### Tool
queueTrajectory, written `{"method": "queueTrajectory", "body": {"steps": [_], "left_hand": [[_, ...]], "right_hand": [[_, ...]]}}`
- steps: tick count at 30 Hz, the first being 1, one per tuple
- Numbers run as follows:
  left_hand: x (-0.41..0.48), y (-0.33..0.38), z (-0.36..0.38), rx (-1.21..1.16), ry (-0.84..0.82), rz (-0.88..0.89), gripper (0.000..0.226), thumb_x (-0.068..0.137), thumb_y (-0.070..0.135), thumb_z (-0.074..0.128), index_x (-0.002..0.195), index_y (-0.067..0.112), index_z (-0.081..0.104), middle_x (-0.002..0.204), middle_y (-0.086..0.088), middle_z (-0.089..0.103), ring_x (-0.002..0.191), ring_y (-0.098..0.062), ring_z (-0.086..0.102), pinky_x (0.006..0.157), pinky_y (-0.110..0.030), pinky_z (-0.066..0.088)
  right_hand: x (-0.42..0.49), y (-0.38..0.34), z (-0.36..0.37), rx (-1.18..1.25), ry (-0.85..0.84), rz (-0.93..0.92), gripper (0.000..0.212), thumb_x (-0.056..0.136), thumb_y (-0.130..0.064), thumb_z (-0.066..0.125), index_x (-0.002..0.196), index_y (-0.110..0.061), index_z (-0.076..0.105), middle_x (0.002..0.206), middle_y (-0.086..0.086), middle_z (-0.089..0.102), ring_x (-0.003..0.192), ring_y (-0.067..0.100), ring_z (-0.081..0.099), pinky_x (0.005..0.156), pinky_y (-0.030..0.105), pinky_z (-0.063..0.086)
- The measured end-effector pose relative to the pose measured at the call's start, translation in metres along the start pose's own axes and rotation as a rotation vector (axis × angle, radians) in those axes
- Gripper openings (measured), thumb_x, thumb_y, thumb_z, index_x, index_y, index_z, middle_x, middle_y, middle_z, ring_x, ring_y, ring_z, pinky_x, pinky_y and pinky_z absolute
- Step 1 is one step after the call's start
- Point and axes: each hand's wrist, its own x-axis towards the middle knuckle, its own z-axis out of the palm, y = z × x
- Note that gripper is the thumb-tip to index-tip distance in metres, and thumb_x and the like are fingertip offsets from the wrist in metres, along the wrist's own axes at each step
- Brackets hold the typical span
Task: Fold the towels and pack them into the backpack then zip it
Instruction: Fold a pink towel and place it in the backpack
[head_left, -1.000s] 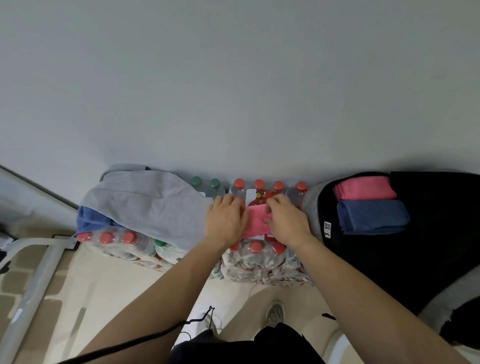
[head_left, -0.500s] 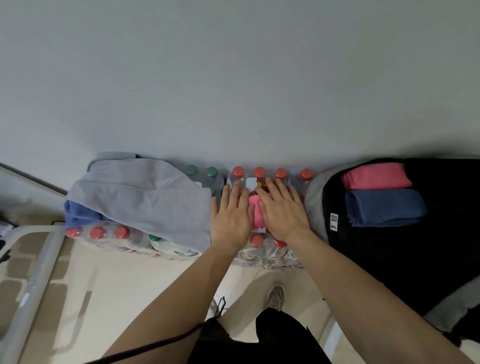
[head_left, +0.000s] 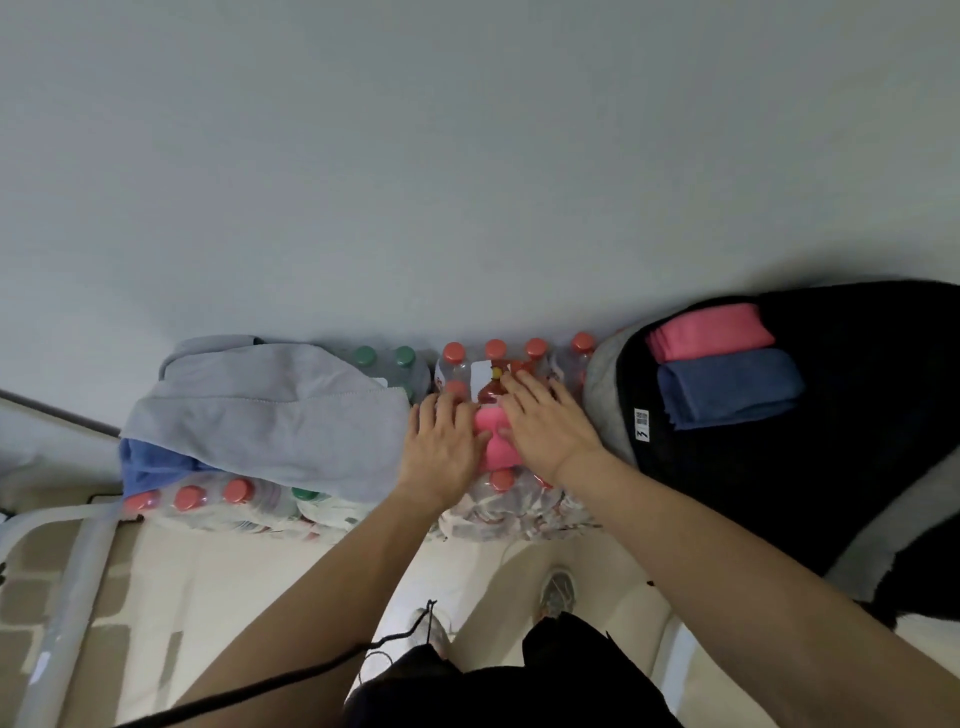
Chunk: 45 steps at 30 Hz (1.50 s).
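Note:
A small folded pink towel (head_left: 493, 439) lies on top of shrink-wrapped bottle packs (head_left: 498, 501). My left hand (head_left: 441, 449) and my right hand (head_left: 548, 423) lie flat on it, fingers spread, pressing it from either side; most of it is hidden beneath them. To the right, the open black backpack (head_left: 831, 467) holds a folded pink towel (head_left: 709, 332) and a folded blue towel (head_left: 727, 387). On the left, a grey towel (head_left: 270, 421) is draped over a blue towel (head_left: 148, 462).
The bottle packs, with red and green caps, stand against a plain grey wall (head_left: 467, 156). A white metal frame (head_left: 67, 597) stands at the lower left. My shoes (head_left: 558, 592) rest on the pale floor below.
My hands went from pinching the pink towel's edges to lying flat on it with fingers spread. The view has shifted slightly.

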Motion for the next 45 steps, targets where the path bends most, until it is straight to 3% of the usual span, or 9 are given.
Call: {"method": "queueTrajectory", "body": {"steps": [4, 7, 14, 20, 26, 30, 36, 40, 45], "left_hand": [[-0.009, -0.002, -0.025, -0.076, -0.04, 0.066, 0.04, 0.093, 0.054, 0.05, 0.111, 0.018, 0.05, 0.11, -0.004, 0.062, 0.099, -0.025, 0.055, 0.09, -0.038, 0.041], [-0.003, 0.005, -0.056, -0.302, -0.137, 0.075, 0.042, 0.087, 0.056, 0.058, 0.112, 0.025, 0.046, 0.105, 0.001, 0.061, 0.091, -0.022, 0.062, 0.078, -0.037, 0.05], [0.009, 0.098, -0.117, -0.62, 0.006, 0.188, 0.04, 0.085, 0.052, 0.066, 0.111, 0.024, 0.056, 0.096, 0.011, 0.061, 0.083, -0.009, 0.058, 0.07, -0.026, 0.043], [0.011, 0.188, -0.084, -0.775, -0.15, 0.229, 0.04, 0.081, 0.011, 0.062, 0.12, 0.014, 0.051, 0.114, -0.003, 0.054, 0.098, -0.014, 0.051, 0.088, -0.026, 0.041], [0.012, 0.234, -0.051, -0.667, -0.228, 0.154, 0.032, 0.088, 0.006, 0.057, 0.117, 0.009, 0.047, 0.117, -0.013, 0.046, 0.095, -0.027, 0.053, 0.079, -0.029, 0.04], [0.018, 0.249, -0.044, -0.699, -0.215, 0.052, 0.027, 0.089, 0.007, 0.059, 0.112, 0.009, 0.046, 0.119, -0.015, 0.046, 0.096, -0.032, 0.054, 0.086, -0.038, 0.046], [0.022, 0.236, -0.045, -0.202, -0.002, 0.334, 0.031, 0.089, 0.038, 0.064, 0.11, 0.019, 0.053, 0.111, -0.002, 0.055, 0.095, -0.025, 0.059, 0.071, -0.039, 0.05], [0.038, 0.22, -0.044, -0.07, 0.085, 0.402, 0.052, 0.085, 0.046, 0.065, 0.128, 0.017, 0.053, 0.13, -0.006, 0.055, 0.123, -0.027, 0.051, 0.098, -0.04, 0.043], [0.057, 0.223, -0.041, 0.018, -0.126, 0.507, 0.073, 0.095, 0.053, 0.049, 0.155, 0.027, 0.015, 0.164, -0.005, 0.008, 0.15, -0.03, 0.012, 0.117, -0.053, 0.024]], "right_hand": [[-0.025, 0.003, -0.028, 0.178, -0.044, -0.034, 0.045, 0.083, -0.017, 0.065, 0.122, -0.02, 0.043, 0.119, 0.004, 0.06, 0.11, 0.024, 0.058, 0.094, 0.039, 0.043], [-0.048, 0.02, -0.054, 0.556, -0.069, 0.102, 0.043, 0.083, -0.032, 0.071, 0.115, -0.029, 0.042, 0.113, -0.004, 0.058, 0.1, 0.02, 0.06, 0.083, 0.037, 0.049], [-0.122, 0.081, -0.075, 1.105, 0.39, 0.61, 0.055, 0.078, -0.033, 0.08, 0.123, -0.029, 0.049, 0.118, -0.006, 0.06, 0.105, 0.012, 0.058, 0.089, 0.03, 0.049], [-0.171, 0.121, -0.046, 0.922, 0.495, 0.977, 0.056, 0.081, -0.02, 0.075, 0.127, -0.008, 0.046, 0.12, 0.01, 0.054, 0.104, 0.026, 0.058, 0.086, 0.029, 0.045], [-0.182, 0.115, -0.017, 0.381, 0.368, 0.982, 0.054, 0.085, -0.017, 0.064, 0.135, -0.012, 0.045, 0.141, 0.014, 0.042, 0.116, 0.038, 0.051, 0.091, 0.046, 0.048], [-0.187, 0.109, -0.002, 0.336, 0.316, 0.819, 0.051, 0.094, -0.027, 0.051, 0.143, -0.016, 0.045, 0.152, 0.01, 0.04, 0.137, 0.031, 0.038, 0.103, 0.046, 0.042], [-0.182, 0.113, 0.024, 0.56, 0.01, 0.783, 0.076, 0.098, -0.061, 0.021, 0.155, -0.024, -0.013, 0.162, 0.004, -0.023, 0.149, 0.024, -0.022, 0.123, 0.044, -0.001], [-0.172, 0.108, 0.026, 0.44, 0.028, 0.793, 0.089, 0.09, -0.075, 0.019, 0.153, -0.025, -0.019, 0.159, 0.014, -0.027, 0.147, 0.035, -0.023, 0.12, 0.047, -0.003], [-0.173, 0.128, 0.025, 0.263, 0.0, 0.821, 0.088, 0.092, -0.072, 0.021, 0.156, -0.022, -0.011, 0.16, 0.021, -0.02, 0.149, 0.041, -0.011, 0.121, 0.05, 0.008]]}}
